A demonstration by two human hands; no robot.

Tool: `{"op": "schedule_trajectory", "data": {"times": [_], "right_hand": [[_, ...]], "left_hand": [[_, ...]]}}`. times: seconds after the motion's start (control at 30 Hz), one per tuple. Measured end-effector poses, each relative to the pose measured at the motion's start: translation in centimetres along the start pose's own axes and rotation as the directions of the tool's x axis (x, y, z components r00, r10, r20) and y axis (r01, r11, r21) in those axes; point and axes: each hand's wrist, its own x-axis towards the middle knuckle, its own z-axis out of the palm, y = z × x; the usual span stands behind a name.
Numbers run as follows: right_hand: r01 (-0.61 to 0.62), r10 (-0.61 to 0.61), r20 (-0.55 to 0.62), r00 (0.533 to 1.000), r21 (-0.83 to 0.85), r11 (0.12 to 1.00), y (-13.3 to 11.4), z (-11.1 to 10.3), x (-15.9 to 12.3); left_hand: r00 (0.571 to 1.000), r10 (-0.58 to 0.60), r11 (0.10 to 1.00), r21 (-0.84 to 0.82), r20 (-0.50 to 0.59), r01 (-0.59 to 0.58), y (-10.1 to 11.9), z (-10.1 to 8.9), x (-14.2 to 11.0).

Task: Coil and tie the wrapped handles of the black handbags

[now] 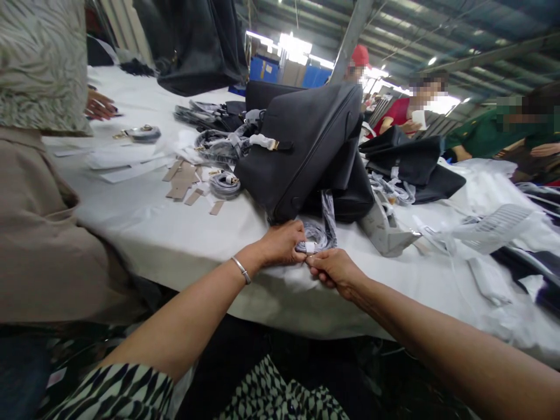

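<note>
Left hand gripping wrapped coil, right hand pinching its edge, contact obscured

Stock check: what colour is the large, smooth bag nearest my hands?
The bag is black, clearest in head view.

The left hand, with a thin, round silver bangle on its wrist, holds a curled grey strap in clear plastic at its nine o'clock edge. The right hand pinches a tiny bit at six o'clock with its fingers. A big, black, leathery bag sits at twelve o'clock on the white-covered surface. Flat brown card bits lie at ten o'clock.
</note>
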Motion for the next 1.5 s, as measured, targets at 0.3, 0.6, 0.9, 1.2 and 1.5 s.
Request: {"op": "schedule_trajectory", "data": {"times": [0.3,0.6,0.9,1.2,1.5], "right_hand": [[0.117,-0.108,-0.089,0.990,0.112,0.987,-1.0,0.7,-0.9],[0.072,-0.092,0.071,0.993,0.247,0.966,-2.2,-1.7,-0.8],[0.345,-0.373,0.084,0.924,0.234,0.909,-1.2,-1.8,1.4],[0.678,-0.731,-0.050,0.680,-0.337,0.653,-0.5,-1.3,3.8],[0.610,-0.846,0.156,0.510,-0.759,0.228,-1.1,-4.3,6.3]], "left_hand": [[0.979,-0.077,0.966,-0.256,-0.188,0.027,-1.0,0.8,0.5],[0.954,-0.233,0.849,-0.518,-0.191,0.104,-0.2,-0.4,1.2],[0.975,-0.218,0.736,-0.663,-0.042,0.136,-1.3,-1.8,1.3],[0.976,-0.154,0.658,-0.721,0.153,0.217,-2.4,-3.5,1.1],[0.964,-0.071,0.736,-0.639,0.254,0.223,-1.8,-4.7,1.3]]}}
